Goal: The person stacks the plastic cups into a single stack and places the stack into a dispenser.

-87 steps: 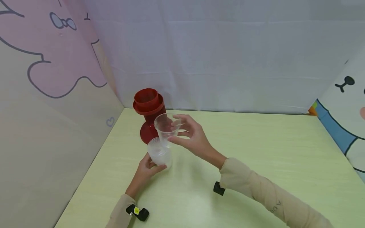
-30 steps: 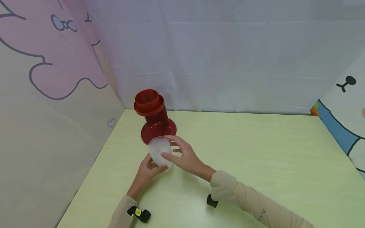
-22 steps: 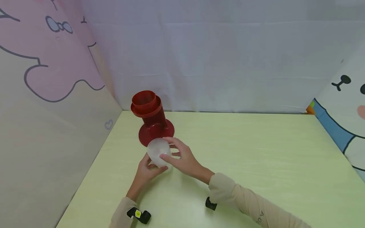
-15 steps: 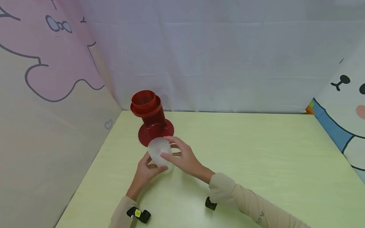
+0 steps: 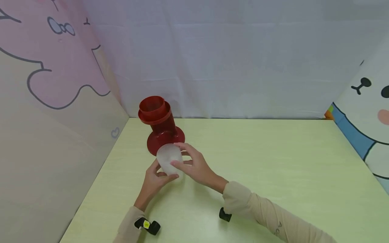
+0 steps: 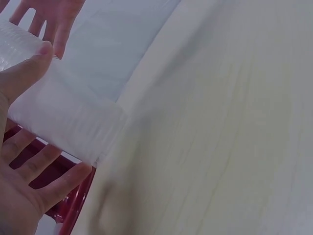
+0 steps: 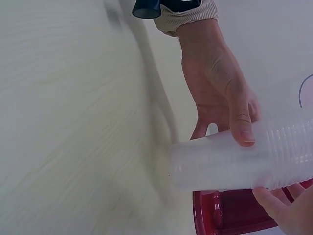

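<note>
A stack of nested clear plastic cups is held tilted between both hands, in front of the red stand. My left hand grips the stack from the lower left, its thumb across the near side; in the left wrist view its fingers curl under the stack. My right hand holds the stack from the right, thumb on the near side and fingers toward the rims. In the right wrist view, ribbed rims crowd the stack's right end, with the left thumb pressing on it.
Just behind the cups stands a red plastic stand with a round base and a wide, stepped open top. It is on the pale yellow-green table. A white cloth wall closes the back, with printed panels on both sides.
About three seconds ago the right hand held one clear cup above the stack. It lowered that cup into the stack and now holds the stack too. Lately the stack rose slightly.
</note>
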The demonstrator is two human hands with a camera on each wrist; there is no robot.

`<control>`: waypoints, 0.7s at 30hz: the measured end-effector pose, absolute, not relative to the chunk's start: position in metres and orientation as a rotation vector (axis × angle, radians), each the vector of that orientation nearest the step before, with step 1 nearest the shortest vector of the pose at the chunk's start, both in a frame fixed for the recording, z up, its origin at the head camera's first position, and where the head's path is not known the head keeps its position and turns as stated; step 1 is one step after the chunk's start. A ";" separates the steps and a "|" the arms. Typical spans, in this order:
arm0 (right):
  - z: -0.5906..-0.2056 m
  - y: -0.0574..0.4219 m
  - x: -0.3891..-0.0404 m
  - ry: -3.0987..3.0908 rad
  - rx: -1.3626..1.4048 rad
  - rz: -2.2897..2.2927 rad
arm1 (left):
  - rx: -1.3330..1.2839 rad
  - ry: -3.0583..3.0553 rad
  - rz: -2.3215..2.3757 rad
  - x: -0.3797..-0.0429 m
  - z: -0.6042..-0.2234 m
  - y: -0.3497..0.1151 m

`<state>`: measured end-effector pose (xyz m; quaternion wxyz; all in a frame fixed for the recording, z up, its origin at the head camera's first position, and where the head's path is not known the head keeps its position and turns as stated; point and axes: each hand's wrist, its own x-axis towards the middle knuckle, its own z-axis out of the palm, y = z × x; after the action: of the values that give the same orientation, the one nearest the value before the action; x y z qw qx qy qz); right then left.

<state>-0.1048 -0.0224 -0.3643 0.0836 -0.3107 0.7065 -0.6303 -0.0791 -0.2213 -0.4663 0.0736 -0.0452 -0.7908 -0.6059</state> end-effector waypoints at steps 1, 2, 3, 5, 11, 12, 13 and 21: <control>-0.365 -0.023 -0.106 2.105 -0.932 -1.890 | -0.139 -2.373 -1.822 -0.080 -0.465 -0.222; -0.366 -0.023 -0.108 2.100 -0.937 -1.898 | -0.138 -2.374 -1.821 -0.080 -0.464 -0.222; -0.368 -0.024 -0.110 2.096 -0.943 -1.905 | -0.140 -2.371 -1.827 -0.081 -0.463 -0.222; -0.373 -0.026 -0.115 2.096 -0.944 -1.915 | -0.145 -2.366 -1.835 -0.082 -0.460 -0.223; -0.382 -0.030 -0.130 2.073 -0.943 -1.927 | -0.135 -2.363 -1.816 -0.087 -0.450 -0.224; -0.381 -0.030 -0.131 2.062 -0.950 -1.932 | -0.131 -2.364 -1.805 -0.088 -0.448 -0.225; -0.376 -0.030 -0.131 2.060 -0.950 -1.925 | -0.127 -2.367 -1.792 -0.089 -0.447 -0.226; -0.339 -0.029 -0.124 2.081 -0.957 -1.876 | -0.111 -2.418 -1.686 -0.091 -0.433 -0.233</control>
<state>-0.1235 -0.0293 -0.3386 0.0904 -0.3218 0.7000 -0.6311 -0.0915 -0.2326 -0.4335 0.0959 -0.0375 -0.8160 -0.5688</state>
